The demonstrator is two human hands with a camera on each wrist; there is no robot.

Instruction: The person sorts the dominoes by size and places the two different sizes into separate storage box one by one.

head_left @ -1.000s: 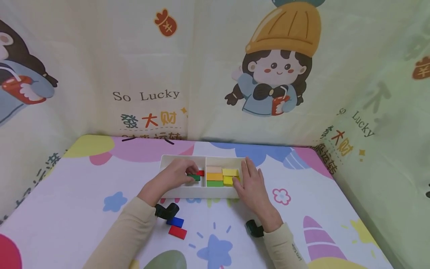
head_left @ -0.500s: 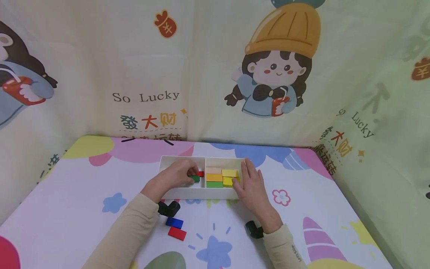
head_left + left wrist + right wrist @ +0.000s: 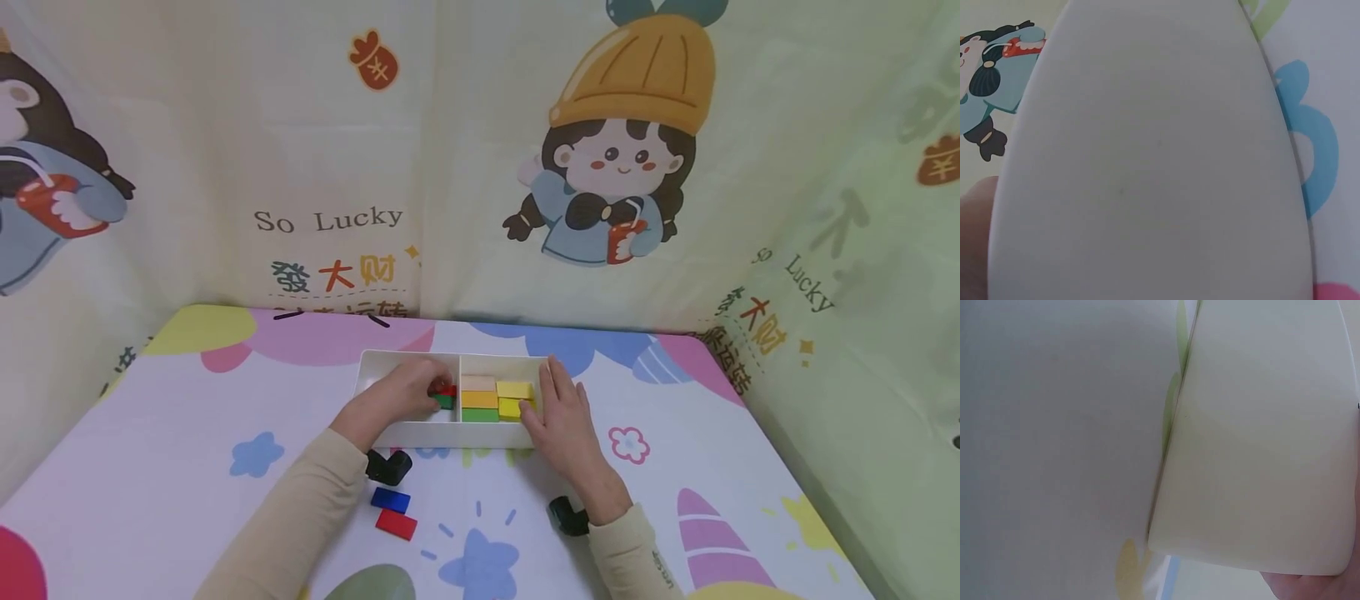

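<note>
Left hand (image 3: 403, 392) pinches a green block (image 3: 446, 402) beside a red block (image 3: 450, 390) inside a white divided box (image 3: 457, 435); right hand (image 3: 564, 421), fingers extended, rests against its right end.

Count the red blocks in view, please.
2 in view. One red block lies on the table, next to a blue block; another red block is in the left compartment of the white box, by the left hand, which may hide more.

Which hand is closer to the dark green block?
Left. The left hand is at the dark green block; the right hand is farther, at the right end of the white box.
</note>
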